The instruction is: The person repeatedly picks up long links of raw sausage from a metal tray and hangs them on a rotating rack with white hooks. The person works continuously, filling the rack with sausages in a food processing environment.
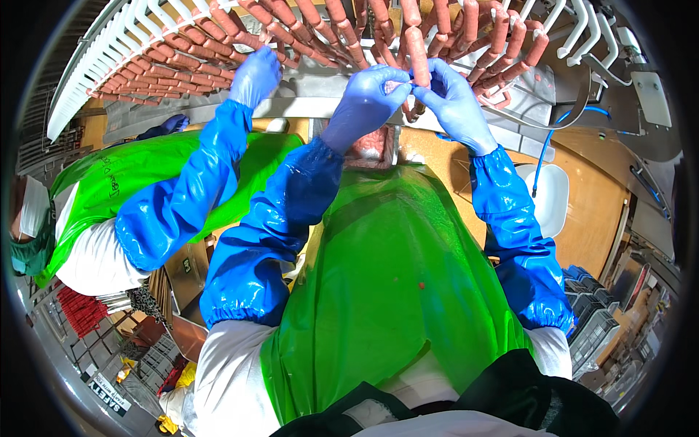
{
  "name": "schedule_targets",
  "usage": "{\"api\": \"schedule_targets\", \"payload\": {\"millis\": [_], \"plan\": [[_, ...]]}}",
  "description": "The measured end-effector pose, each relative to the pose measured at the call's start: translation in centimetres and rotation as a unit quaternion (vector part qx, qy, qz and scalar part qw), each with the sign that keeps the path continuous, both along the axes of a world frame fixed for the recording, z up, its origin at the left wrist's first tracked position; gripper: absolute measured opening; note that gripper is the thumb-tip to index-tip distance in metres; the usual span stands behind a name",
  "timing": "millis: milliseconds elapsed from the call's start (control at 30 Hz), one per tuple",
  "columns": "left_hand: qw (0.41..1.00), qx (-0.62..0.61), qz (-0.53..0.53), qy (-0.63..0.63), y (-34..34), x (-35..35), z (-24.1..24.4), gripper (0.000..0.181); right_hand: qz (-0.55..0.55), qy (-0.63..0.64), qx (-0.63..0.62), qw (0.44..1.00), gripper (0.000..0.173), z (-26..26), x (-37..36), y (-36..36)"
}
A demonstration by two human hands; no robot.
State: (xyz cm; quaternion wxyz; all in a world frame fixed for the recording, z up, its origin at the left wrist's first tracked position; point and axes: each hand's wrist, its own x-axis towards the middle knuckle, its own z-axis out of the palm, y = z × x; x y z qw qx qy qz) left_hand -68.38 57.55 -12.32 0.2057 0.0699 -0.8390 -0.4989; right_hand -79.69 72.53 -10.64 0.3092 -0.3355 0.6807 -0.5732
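Note:
Strings of linked sausages [418,52] hang in many loops from a row of white hooks [143,24] above a metal trough. My left hand [371,98], in a blue glove, pinches at the lower end of one hanging sausage, with some pale pink material at its fingers. Close beside it my right hand [456,106], also gloved, has its thumb and finger at the same sausage end. The fingertips nearly meet there, and the exact grip is partly hidden. A tray of pink meat [372,147] is below my left hand.
At the left a co-worker in a green apron [164,164] reaches a gloved hand [256,76] to the sausages. A metal ledge [306,106] runs below the strings. To the right are a blue hose [541,150], a white tub [552,199] and stacked crates [595,333].

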Motion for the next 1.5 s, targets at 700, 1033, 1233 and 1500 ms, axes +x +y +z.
{"api": "schedule_targets", "payload": {"millis": [700, 1033, 1233, 1500], "plan": [[0.985, 0.127, -0.110, -0.045, -0.6, -0.4, 3.0, 0.027, 0.061, 0.540, 0.059, 0.837, 0.017, 2.2, -1.5, 0.7], [0.994, 0.104, 0.009, -0.037, -2.6, -3.8, 6.3, 0.025, 0.122, 0.542, 0.230, 0.799, 0.013, 15.5, -9.6, -0.6], [0.956, 0.267, 0.100, 0.073, -1.6, -5.3, -0.7, 0.026, -0.016, 0.628, 0.099, 0.772, 0.013, 13.6, -10.1, 0.9], [0.956, 0.016, 0.109, 0.273, 4.1, -8.7, -6.2, 0.019, -0.086, 0.616, 0.041, 0.782, 0.013, 10.8, -10.1, 3.2]]}}
